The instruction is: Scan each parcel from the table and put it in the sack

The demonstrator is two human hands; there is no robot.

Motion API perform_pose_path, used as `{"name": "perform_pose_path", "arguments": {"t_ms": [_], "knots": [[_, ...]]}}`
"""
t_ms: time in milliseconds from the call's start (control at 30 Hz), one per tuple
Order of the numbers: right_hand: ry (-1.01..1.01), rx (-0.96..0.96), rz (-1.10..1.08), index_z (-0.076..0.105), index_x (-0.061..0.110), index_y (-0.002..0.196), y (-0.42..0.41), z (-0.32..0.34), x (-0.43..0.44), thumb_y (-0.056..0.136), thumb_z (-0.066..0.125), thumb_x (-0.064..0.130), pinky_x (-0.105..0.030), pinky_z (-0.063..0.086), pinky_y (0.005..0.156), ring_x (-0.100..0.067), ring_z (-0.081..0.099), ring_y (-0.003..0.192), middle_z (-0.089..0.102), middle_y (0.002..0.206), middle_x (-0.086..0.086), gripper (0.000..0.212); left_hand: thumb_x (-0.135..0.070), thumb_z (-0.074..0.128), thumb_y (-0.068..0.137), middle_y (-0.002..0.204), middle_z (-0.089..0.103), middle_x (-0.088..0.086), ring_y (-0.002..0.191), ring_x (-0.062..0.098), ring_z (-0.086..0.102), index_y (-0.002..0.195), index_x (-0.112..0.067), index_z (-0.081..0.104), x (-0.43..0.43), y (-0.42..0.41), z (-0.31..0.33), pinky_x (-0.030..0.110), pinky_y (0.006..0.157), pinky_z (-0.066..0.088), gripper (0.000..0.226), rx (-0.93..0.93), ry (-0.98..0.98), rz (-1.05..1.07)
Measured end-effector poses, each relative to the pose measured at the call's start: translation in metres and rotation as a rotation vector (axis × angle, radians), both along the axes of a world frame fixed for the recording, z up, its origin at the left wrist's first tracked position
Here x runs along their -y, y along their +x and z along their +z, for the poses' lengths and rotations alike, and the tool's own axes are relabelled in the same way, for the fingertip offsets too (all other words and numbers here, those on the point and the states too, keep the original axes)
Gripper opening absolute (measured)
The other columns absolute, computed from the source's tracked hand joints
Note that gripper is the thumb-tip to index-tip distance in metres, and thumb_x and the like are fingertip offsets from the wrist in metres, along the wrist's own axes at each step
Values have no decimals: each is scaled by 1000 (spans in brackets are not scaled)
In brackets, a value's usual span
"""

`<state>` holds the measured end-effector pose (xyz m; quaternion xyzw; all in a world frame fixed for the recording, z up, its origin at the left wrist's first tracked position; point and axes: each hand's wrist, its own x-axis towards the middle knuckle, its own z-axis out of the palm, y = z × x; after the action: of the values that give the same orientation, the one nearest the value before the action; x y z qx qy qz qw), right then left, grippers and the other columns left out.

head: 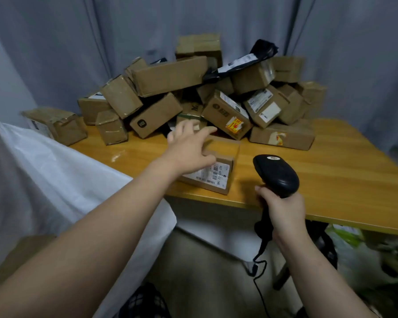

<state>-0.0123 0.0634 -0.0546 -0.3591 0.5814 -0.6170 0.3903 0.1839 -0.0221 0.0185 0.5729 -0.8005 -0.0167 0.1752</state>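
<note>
A small cardboard parcel (221, 166) with a white barcode label lies near the front edge of the wooden table (331, 171). My left hand (191, 145) reaches over its far left corner with fingers spread and relaxed, the thumb close to the box top; whether it touches is unclear. My right hand (283, 210) grips the handle of a black barcode scanner (276, 175), whose head points toward the parcel's label. The white sack (62, 175) hangs open at the left of the table.
A heap of several cardboard boxes (193, 97) and a black plastic mailer (251, 58) fills the back of the table against a grey curtain. The scanner cable (260, 271) dangles below the table edge. Bags and clutter sit under the table at the right.
</note>
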Motion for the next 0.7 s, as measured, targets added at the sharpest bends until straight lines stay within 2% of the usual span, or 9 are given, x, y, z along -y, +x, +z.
{"name": "perform_pose_path", "arguments": {"t_ms": [33, 100, 167, 267, 400, 467, 567, 633, 700], "knots": [[-4, 8, -5, 66, 18, 92, -5, 0, -3, 79, 75, 10, -32, 46, 75, -23, 62, 91, 66, 90, -5, 18, -41, 61, 83, 157, 17, 5, 146, 28, 7, 147, -40, 31, 4, 3, 2, 46, 116, 13, 70, -14, 77, 5], [-8, 17, 12, 66, 19, 90, -11, -2, -8, 79, 75, 10, -34, 47, 79, -23, 62, 90, 66, 87, -4, 17, -43, 59, 87, 157, 21, 3, 144, 29, 17, 148, -39, 29, 6, 7, 0, 43, 114, 21, 69, 67, 173, -13], [-10, 14, 45, 67, 20, 88, -13, -5, -12, 80, 75, 8, -36, 49, 81, -23, 63, 88, 67, 84, -4, 17, -52, 56, 89, 148, 32, 3, 134, 26, 29, 148, -39, 28, 3, 6, -6, 42, 107, 27, 67, 196, 115, 1], [-1, 9, 83, 70, 14, 89, -15, -12, -18, 80, 75, 5, -37, 51, 78, -23, 65, 82, 69, 79, -5, 14, -64, 53, 85, 129, 37, 5, 121, 25, 32, 146, -38, 33, -1, -1, -8, 39, 100, 28, 69, 245, 16, 17], [6, 25, 106, 69, 10, 90, -15, -15, -22, 80, 74, 3, -33, 51, 74, -20, 64, 77, 68, 78, -6, 13, -58, 60, 80, 154, 19, 15, 144, 33, 8, 138, -33, 36, 0, -5, -10, 47, 115, 7, 68, 257, 95, 18], [5, 28, 119, 69, 12, 87, -16, -14, -23, 80, 74, 2, -36, 51, 76, -21, 64, 77, 67, 77, -6, 13, -53, 62, 79, 152, 26, 18, 144, 35, 14, 135, -26, 32, 5, -7, -10, 49, 118, 5, 69, 239, 195, 1], [-5, 23, 136, 68, 14, 81, -19, -11, -25, 81, 73, 3, -37, 51, 74, -22, 63, 74, 66, 71, -5, 12, -53, 65, 76, 138, 41, 10, 127, 31, 37, 136, -26, 29, 10, -8, -3, 47, 106, 27, 75, 215, 220, 17], [-16, 19, 136, 69, 15, 85, -24, -8, -26, 81, 73, 6, -38, 52, 75, -22, 64, 75, 66, 72, -4, 11, -55, 67, 75, 141, 37, 9, 127, 31, 35, 144, -28, 21, 9, -5, 0, 46, 103, 28, 88, 175, 186, 44], [-34, 34, 146, 69, 15, 90, -27, -5, -28, 82, 72, 7, -38, 52, 75, -22, 64, 73, 66, 71, -3, 11, -53, 70, 77, 148, 29, 8, 133, 32, 30, 151, -28, 10, 5, -5, -6, 47, 107, 29, 98, -53, 203, 50]]}}
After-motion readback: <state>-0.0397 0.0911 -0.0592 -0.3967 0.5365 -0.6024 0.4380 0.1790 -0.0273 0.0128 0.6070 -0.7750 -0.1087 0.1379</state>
